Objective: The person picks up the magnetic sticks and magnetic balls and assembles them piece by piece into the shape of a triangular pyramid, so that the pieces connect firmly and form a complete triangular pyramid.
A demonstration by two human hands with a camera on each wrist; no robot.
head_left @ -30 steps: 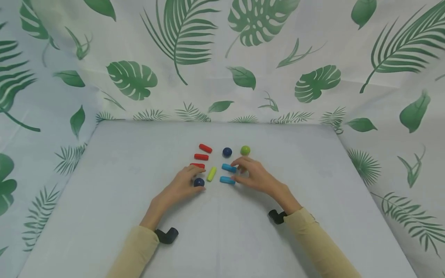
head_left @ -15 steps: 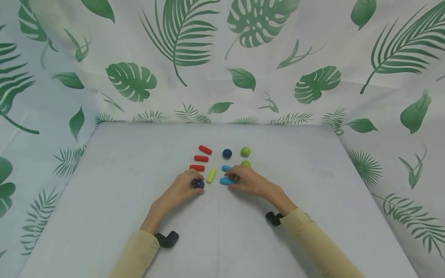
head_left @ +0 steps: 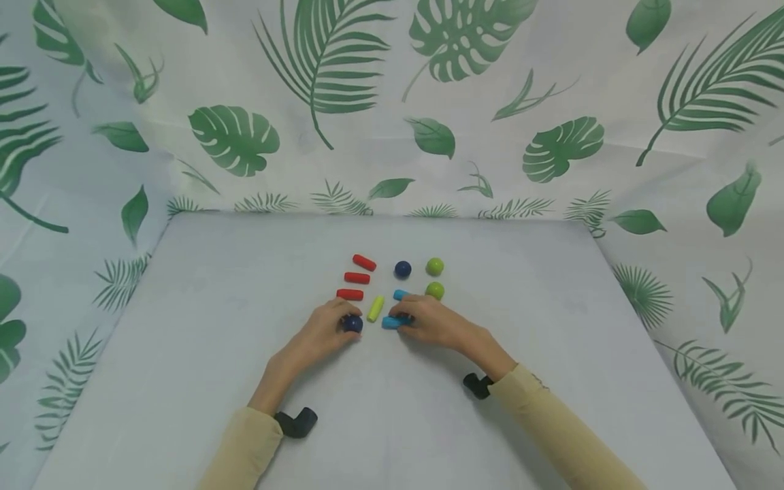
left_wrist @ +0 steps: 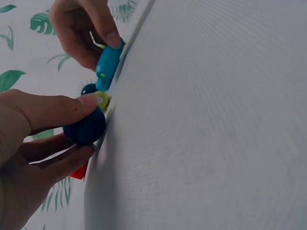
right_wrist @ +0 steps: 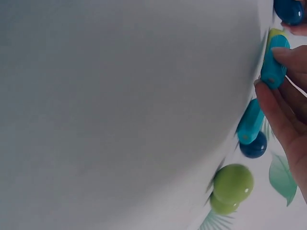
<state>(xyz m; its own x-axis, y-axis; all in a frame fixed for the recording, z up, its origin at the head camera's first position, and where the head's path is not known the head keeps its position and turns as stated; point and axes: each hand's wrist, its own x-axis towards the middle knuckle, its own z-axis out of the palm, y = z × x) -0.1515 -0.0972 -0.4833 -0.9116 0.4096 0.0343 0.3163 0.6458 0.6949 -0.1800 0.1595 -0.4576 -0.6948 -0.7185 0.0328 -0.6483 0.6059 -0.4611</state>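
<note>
Pinching a light-blue stick (head_left: 390,322) by its right part, the right hand (head_left: 431,320) works just right of the yellow stick (head_left: 376,309), near its near end; the thumb and fingers close on it from opposite sides, leaving the left end free, which probably makes it easy to steer. Just left of the yellow stick, the left hand (head_left: 324,329) has thumb and fingers clamped around a dark blue ball (head_left: 352,324), likely because a round thing would roll off if only nudged. Whether either held thing is clear of the worktop (head_left: 386,415) I cannot tell. Left of the yellow stick and beyond it lie three red sticks (head_left: 357,278), spaced apart and roughly alike in direction, which suggests grouping by colour and leaves room for fingers between them. To its right and beyond are another light-blue stick (head_left: 401,295), partly covered by the right hand, and a second dark blue ball (head_left: 403,269); farther right of it sit two green balls (head_left: 435,290), apparently paired by colour too.
</note>
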